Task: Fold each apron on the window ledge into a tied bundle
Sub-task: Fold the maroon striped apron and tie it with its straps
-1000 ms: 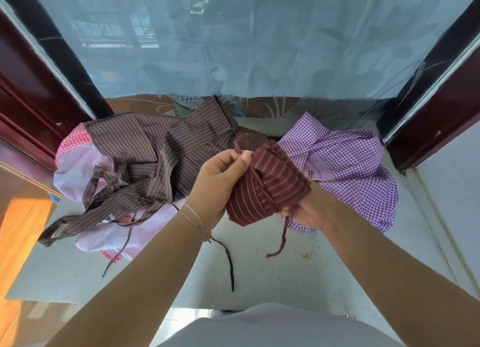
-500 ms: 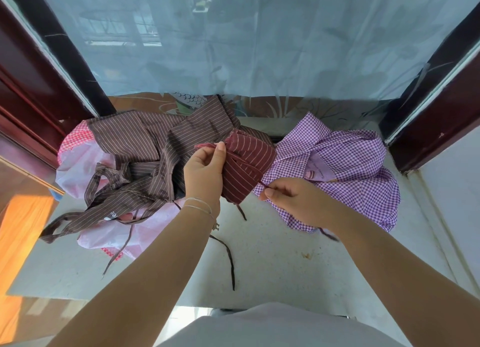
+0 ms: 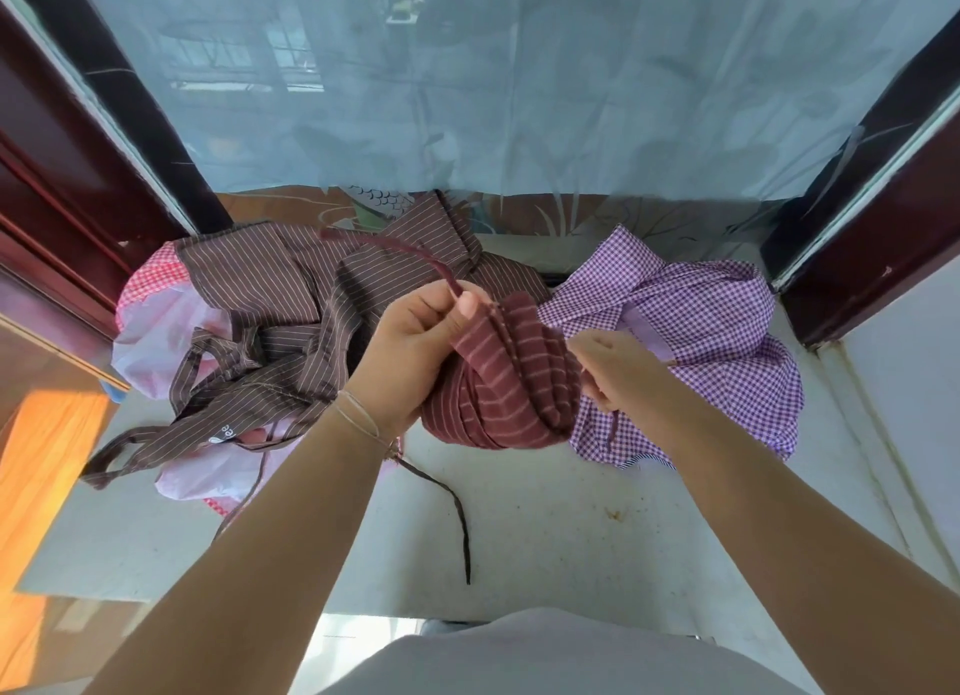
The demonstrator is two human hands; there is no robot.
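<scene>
A maroon striped apron [image 3: 511, 382], rolled into a bundle, is held just above the window ledge [image 3: 545, 528] at the middle. My left hand [image 3: 410, 351] grips its left side and pinches a maroon strap [image 3: 395, 250] between thumb and fingers; the strap arcs up and to the left. My right hand [image 3: 618, 367] is at the bundle's right side, fingers curled against the cloth, with a thin strap end hanging below it. A brown striped apron [image 3: 260, 299] lies loose on the left. A purple checked apron [image 3: 701, 341] lies crumpled on the right.
A pink plastic bag [image 3: 156, 341] and red checked cloth [image 3: 150, 283] sit under the brown apron. A dark strap [image 3: 457, 512] trails over the ledge's front. A blue curtain [image 3: 519, 96] hangs behind; dark wooden frames stand at both sides.
The bundle has dropped lower and turned. My left hand has drawn a strap up and left, over the brown apron. My right hand has shifted up against the bundle's right side.
</scene>
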